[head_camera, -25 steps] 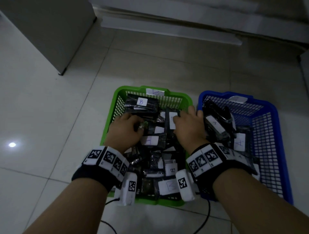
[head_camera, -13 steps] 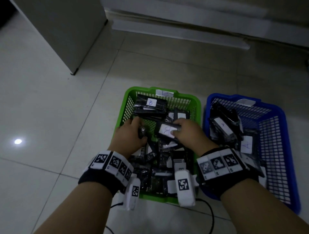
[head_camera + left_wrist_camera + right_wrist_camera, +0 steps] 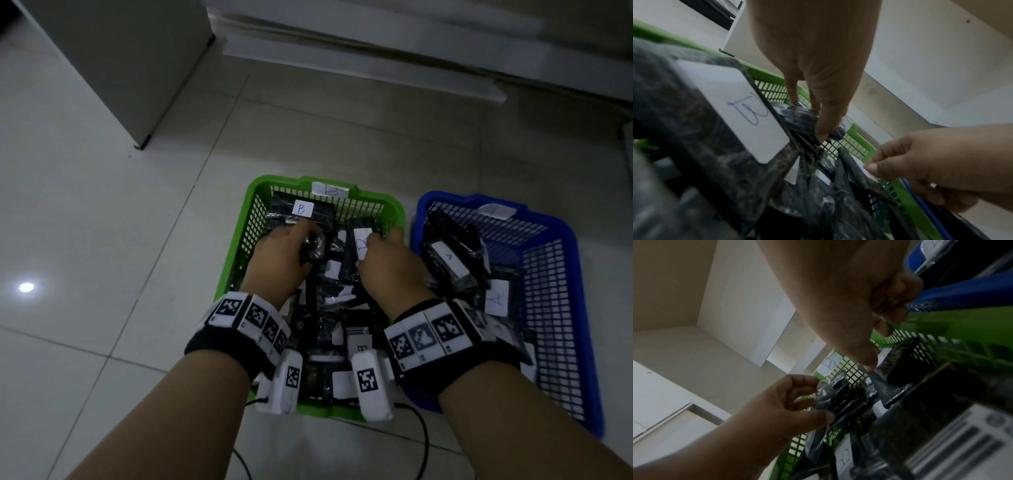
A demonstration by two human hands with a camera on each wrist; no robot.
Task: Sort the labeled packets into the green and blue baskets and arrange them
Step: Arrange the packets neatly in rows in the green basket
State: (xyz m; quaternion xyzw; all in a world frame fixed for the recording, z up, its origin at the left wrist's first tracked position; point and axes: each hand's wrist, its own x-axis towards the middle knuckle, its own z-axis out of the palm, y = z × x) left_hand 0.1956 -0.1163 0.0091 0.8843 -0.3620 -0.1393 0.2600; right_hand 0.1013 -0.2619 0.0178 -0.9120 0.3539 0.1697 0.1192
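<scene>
The green basket [image 3: 239, 236] holds several black packets with white B labels; a B tag sits on its far rim. My left hand [image 3: 303, 240] pinches a small dark plastic-wrapped packet [image 3: 313, 248] over the basket's far left part, seen close in the left wrist view as the packet [image 3: 807, 120]. My right hand [image 3: 371, 248] grips a B-labelled packet [image 3: 361, 243] standing on edge near the far right wall. The blue basket [image 3: 582, 274] on the right holds packets labelled A [image 3: 448, 257].
Both baskets sit side by side on a pale tiled floor. A grey cabinet [image 3: 120, 61] stands at the far left and a white ledge [image 3: 359, 58] runs along the back. Cables [image 3: 424, 442] trail on the floor by the green basket's near edge.
My right hand lifted a B-labelled packet from the pile and carried it to the far right of the green basket, turning it on edge. My left hand keeps its dark packet.
</scene>
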